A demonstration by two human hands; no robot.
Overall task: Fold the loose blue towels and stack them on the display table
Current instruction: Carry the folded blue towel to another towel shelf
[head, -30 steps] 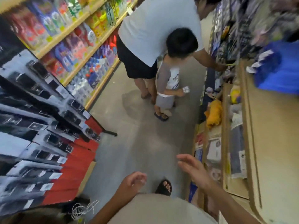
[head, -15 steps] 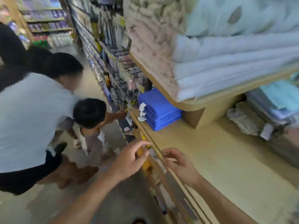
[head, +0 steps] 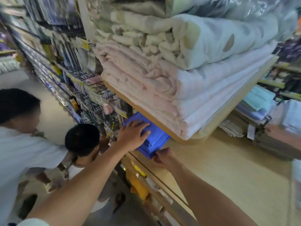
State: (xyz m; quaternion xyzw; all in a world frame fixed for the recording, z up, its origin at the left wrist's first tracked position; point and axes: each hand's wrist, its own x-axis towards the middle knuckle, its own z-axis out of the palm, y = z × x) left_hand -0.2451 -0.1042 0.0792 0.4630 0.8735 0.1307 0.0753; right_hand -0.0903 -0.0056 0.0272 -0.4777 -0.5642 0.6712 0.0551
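A stack of folded blue towels [head: 156, 139] lies at the far left end of the wooden display table [head: 228, 173], partly tucked under a raised shelf. My left hand [head: 132, 136] rests flat on top of the stack with its fingers spread. My right hand [head: 162, 157] pinches the near lower corner of the stack. The far part of the stack is hidden under the shelf and my left hand.
The raised wooden shelf [head: 211, 128] overhangs the stack and carries pink and pale blankets [head: 162, 70]. An adult in a white shirt [head: 21, 154] and a child [head: 82, 141] stand in the aisle at left. More folded textiles [head: 254, 115] lie at right.
The view swung from the aisle floor up to the table. Both hands reached forward from the table edge and came onto the blue stack.
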